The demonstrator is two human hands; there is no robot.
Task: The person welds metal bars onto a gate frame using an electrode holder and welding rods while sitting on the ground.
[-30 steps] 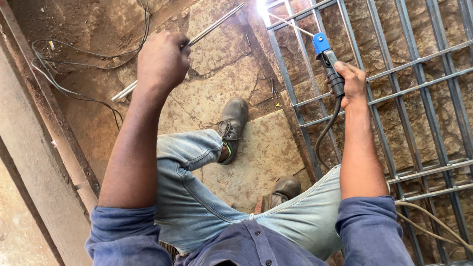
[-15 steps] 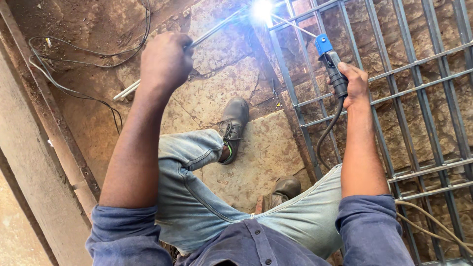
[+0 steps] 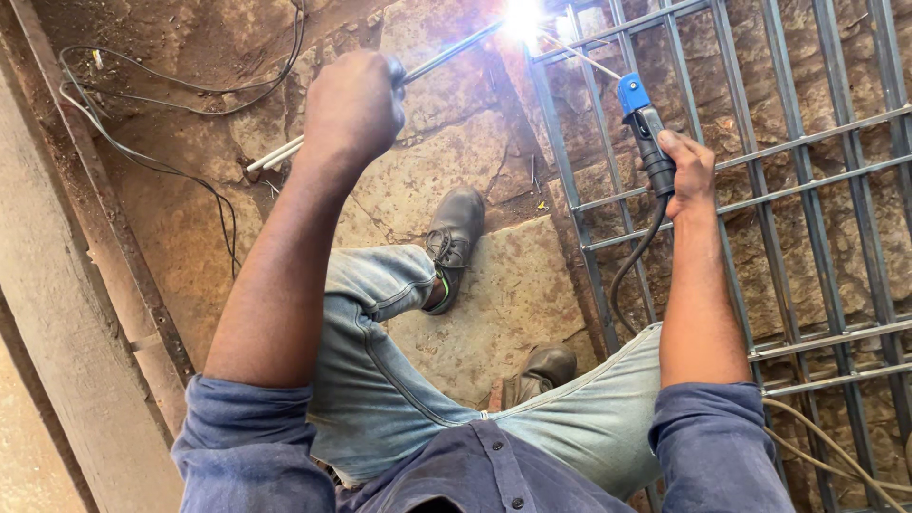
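My left hand (image 3: 352, 106) is closed around a thin metal rod (image 3: 446, 55) that slants up to the right. My right hand (image 3: 688, 169) grips the black handle of a welding electrode holder (image 3: 644, 125) with a blue head; a thin electrode runs from it up and left. A bright white arc (image 3: 523, 16) glares where the electrode tip meets the rod's far end, at the top corner of a metal bar grille (image 3: 800, 161). A black cable (image 3: 635, 268) hangs from the holder down toward my lap.
The grille lies over rough stone ground on the right. My two dark shoes (image 3: 454, 237) rest on stone slabs, knees bent in light jeans. Black wires (image 3: 160, 95) loop at upper left. A concrete edge (image 3: 66, 323) runs down the left side. A tan hose (image 3: 822, 446) lies at lower right.
The view has shifted slightly; the arc stays lit near the grille's top corner. Both hands hold nearly the same positions.
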